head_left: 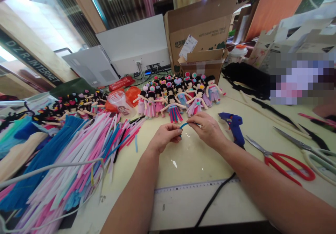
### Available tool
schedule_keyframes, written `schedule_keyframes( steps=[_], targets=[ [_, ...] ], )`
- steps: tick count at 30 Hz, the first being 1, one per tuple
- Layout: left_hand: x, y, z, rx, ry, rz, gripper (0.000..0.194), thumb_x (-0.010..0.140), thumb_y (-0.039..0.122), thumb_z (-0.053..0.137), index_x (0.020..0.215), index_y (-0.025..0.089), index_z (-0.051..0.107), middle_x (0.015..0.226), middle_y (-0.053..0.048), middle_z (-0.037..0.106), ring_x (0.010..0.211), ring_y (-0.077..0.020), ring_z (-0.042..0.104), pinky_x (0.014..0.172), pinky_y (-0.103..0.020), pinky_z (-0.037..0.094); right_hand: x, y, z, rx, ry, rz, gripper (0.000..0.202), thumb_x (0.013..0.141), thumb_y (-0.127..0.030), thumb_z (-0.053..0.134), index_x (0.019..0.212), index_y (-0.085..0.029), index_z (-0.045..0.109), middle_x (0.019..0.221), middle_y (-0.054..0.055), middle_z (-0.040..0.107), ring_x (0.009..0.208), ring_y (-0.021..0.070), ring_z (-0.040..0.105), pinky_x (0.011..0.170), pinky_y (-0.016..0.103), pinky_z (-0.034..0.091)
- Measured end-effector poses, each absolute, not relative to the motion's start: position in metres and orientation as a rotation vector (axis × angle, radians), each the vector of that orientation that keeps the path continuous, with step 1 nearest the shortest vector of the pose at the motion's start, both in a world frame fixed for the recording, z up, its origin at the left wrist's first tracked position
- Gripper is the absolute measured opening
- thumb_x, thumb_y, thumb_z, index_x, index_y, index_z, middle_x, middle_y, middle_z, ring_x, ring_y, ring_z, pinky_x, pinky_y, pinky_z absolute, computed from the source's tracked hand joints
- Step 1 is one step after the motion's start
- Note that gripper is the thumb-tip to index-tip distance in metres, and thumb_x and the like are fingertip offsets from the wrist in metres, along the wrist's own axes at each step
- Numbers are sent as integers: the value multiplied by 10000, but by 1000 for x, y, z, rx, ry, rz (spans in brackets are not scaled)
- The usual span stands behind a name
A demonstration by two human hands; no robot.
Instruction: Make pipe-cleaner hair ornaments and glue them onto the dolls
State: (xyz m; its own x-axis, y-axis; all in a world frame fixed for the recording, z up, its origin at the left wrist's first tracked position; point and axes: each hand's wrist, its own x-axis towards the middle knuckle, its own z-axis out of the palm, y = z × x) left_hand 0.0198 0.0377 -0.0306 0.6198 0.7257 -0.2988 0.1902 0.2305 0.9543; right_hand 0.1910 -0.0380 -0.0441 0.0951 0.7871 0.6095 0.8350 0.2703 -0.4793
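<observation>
Pinched at Both Ends

You hold a thin blue strip (184, 124) over the pale table (183, 167), just in front of the little dolls (175, 111). Your left hand (167, 135) has its thumb and fingers closed on one end. Your right hand (206, 126) pinches it near the other end. The bit between your hands curves up. Holding both ends likely lets you shape that curve.

The fuzzy strips (78, 146) lie in a big pile on your left, maybe so you can grab one fast. The blue glue gun (234, 125) lies to the right of your right hand, with its nose pointing left. The red scissors (275, 157) lie past it. That looks good for a quick reach. The dolls are packed close together at the back, which likely gives you room.

Behind the dolls, the cardboard box (199, 27) has its flaps up, but its inside is hidden. The clear cup (121, 103) is beside the orange bag (132, 96). I can't tell if the cup or the bag holds anything.
</observation>
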Motion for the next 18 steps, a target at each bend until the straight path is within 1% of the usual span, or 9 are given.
schedule_keyframes(
  steps=[3,6,9,11,13,15,17,18],
  targets=[
    [21,37,-30,1296,891,472,353,542,378,804,708,146,597,576,16,595,491,-72,546,501,-198,443,190,-38,-44,-1500,-1671,-46,159,868,-198,544,851,-217,701,793,50,634,792,185,598,721,300,467],
    [23,35,-29,1275,927,498,376,542,412,800,708,149,589,592,13,598,490,-76,552,496,-202,453,189,-38,-47,-1499,-1663,-20,159,866,-195,538,854,-217,695,811,48,637,778,175,603,704,288,474],
    [24,34,-29,1268,946,505,370,581,447,760,717,156,576,597,9,600,478,-82,557,483,-205,447,187,-37,-49,-1483,-1664,-13,175,869,-184,521,875,-220,693,822,48,636,770,170,606,699,284,479],
    [24,36,-30,1283,959,534,347,624,459,713,725,162,564,625,7,610,465,-82,555,457,-199,418,187,-37,-49,-1465,-1662,-21,189,877,-178,508,885,-224,691,825,49,631,777,170,605,705,284,482],
    [22,39,-31,1327,986,624,312,674,457,654,710,165,548,641,11,606,439,-67,522,421,-187,355,187,-37,-48,-1459,-1664,-33,193,886,-181,500,873,-222,688,811,50,620,781,175,600,705,286,480],
    [19,44,-32,1373,1022,735,300,719,451,593,666,162,533,598,24,565,412,-49,453,407,-186,292,187,-37,-48,-1460,-1669,-41,192,892,-190,498,854,-213,685,794,53,609,781,181,594,706,292,478],
    [16,47,-32,1416,1045,797,287,719,435,590,656,158,545,543,41,506,426,-51,404,425,-192,275,188,-37,-47,-1454,-1674,-44,193,896,-200,497,843,-205,683,792,59,608,787,187,590,720,304,478],
    [15,48,-32,1439,1048,801,268,699,419,615,686,155,572,544,43,498,449,-57,400,441,-195,283,188,-37,-47,-1449,-1676,-44,193,896,-204,498,841,-203,683,796,62,611,793,190,590,730,310,478]
  ],
)
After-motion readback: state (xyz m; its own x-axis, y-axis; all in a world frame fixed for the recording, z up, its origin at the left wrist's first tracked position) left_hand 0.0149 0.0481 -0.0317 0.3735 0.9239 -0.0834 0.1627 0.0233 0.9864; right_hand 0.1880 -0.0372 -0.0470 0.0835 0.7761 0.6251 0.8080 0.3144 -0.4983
